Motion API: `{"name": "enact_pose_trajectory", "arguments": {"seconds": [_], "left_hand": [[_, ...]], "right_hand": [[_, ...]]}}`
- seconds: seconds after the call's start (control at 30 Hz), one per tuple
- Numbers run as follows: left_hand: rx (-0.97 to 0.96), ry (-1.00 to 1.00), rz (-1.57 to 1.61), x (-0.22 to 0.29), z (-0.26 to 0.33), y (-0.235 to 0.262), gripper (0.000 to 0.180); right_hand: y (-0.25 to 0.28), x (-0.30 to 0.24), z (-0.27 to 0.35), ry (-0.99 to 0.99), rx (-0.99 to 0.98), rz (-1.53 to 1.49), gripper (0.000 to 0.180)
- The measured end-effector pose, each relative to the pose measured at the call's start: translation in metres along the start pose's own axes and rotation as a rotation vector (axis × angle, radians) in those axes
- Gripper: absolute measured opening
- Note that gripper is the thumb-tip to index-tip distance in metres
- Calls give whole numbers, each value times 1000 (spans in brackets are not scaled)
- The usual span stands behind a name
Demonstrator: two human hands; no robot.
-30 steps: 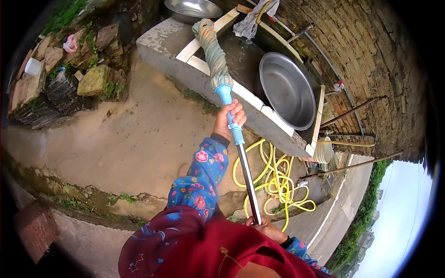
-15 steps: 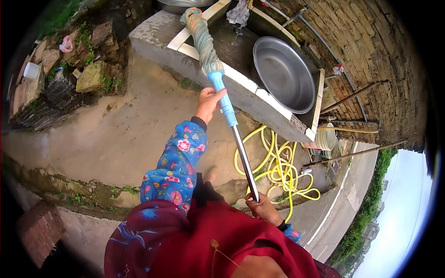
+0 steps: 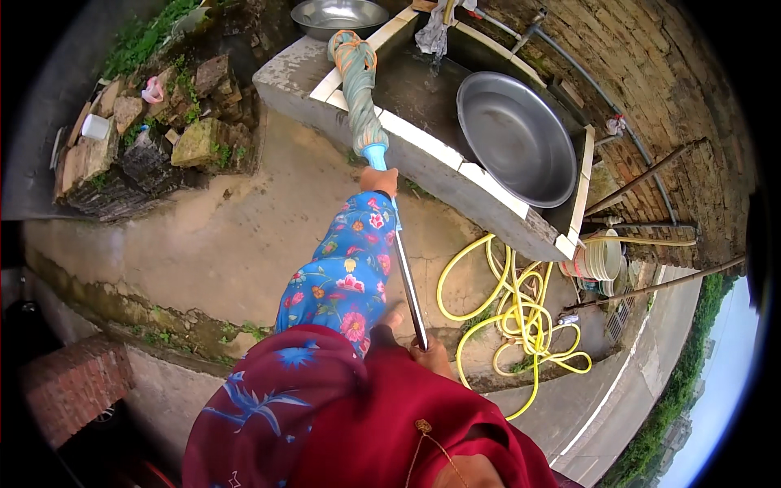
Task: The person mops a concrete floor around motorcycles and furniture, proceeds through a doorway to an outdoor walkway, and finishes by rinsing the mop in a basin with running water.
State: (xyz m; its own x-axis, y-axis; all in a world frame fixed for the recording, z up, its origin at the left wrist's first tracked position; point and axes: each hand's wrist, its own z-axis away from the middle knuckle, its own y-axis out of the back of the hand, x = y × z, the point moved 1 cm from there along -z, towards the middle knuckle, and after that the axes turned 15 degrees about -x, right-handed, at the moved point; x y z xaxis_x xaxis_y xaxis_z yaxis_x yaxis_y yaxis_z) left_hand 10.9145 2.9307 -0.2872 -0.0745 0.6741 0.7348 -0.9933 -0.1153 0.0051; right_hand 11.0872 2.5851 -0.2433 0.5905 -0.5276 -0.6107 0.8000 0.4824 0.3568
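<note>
A twist mop point(image 3: 363, 106) with a grey-green and orange wrung head crosses the middle of the view. Its head points up and away, next to the tiled corner of a concrete sink point(image 3: 416, 147). My left hand point(image 3: 379, 180) is wrapped round the light blue plastic sleeve just below the mop head. Close to my body, my right hand point(image 3: 434, 358) grips the lower end of the shiny metal handle; my red clothing partly hides it. A large grey metal basin point(image 3: 517, 138) sits tilted inside the sink, with water around it.
A tangled yellow hose point(image 3: 521, 317) lies on the ground at the right. Buckets point(image 3: 600, 260) and wooden poles lean by the brick wall point(image 3: 643, 73). Another metal basin point(image 3: 340, 16) stands at the top. Stacked stones point(image 3: 199, 142) are at the left. A cloth point(image 3: 433, 37) hangs over the sink.
The mop has swung more upright, its lower end shifting left with my right hand. My left hand has turned over and closed round the blue sleeve. The whole view has shifted slightly.
</note>
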Motion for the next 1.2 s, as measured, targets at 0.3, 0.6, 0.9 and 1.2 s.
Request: {"name": "enact_pose_trajectory", "arguments": {"seconds": [0.3, 0.6, 0.9, 1.2], "left_hand": [[-847, -190, 993, -15, -2, 15, 17], [-1375, -581, 1515, -20, -16, -11, 18], [-399, -448, 611, -27, -22, 11, 44], [266, -87, -413, 19, -23, -10, 54]], "right_hand": [[24, -10, 16, -101, -410, -668, 6], [63, -45, 18, -351, -549, -716, 5], [55, -16, -2, -255, -246, -211, 12], [21, 17, -28, 81, 65, 175, 16]]}}
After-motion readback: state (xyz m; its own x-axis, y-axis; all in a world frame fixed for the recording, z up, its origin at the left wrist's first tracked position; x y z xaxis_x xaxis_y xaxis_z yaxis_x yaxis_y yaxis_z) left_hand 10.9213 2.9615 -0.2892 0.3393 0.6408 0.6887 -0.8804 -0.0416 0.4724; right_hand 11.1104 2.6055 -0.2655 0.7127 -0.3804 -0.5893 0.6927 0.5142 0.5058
